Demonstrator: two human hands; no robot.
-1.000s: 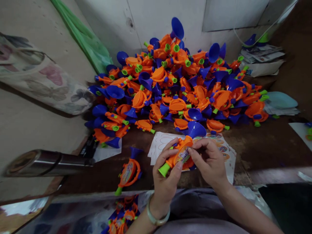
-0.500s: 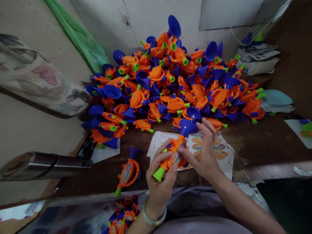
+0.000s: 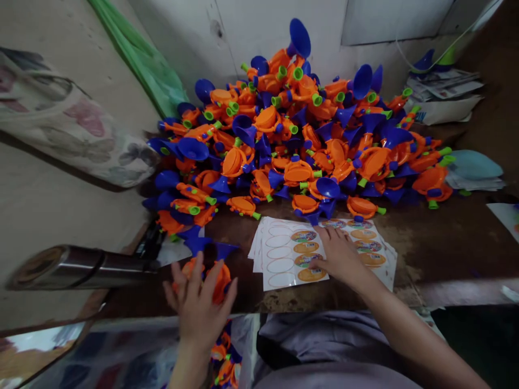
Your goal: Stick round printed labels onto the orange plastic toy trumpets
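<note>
My left hand [image 3: 198, 302] is over two toy trumpets at the table's left front, its fingers spread. It covers much of their orange bodies; one orange body [image 3: 221, 283] shows beside the fingers, and blue bells [image 3: 225, 250] stick out beyond them. My right hand [image 3: 338, 254] lies on sheets of oval stickers, fingers stretched forward and thumb apart. The left sheet [image 3: 275, 270] has a column of bare ovals and a column of printed stickers [image 3: 306, 247]. Another sticker sheet [image 3: 383, 270] shows to the right of my hand.
A big heap of orange toy trumpets [image 3: 298, 172] with blue bells and green mouthpieces fills the table's back. A steel flask [image 3: 81, 268] is at the left. More trumpets [image 3: 227, 367] lie below the table edge. Papers [image 3: 441, 89] and a light-blue dish-like object [image 3: 476, 163] are at right.
The trumpet held between my hands has gone down at the left beside the other one, and my left hand has let go of it. My right hand has dropped onto the sticker sheets.
</note>
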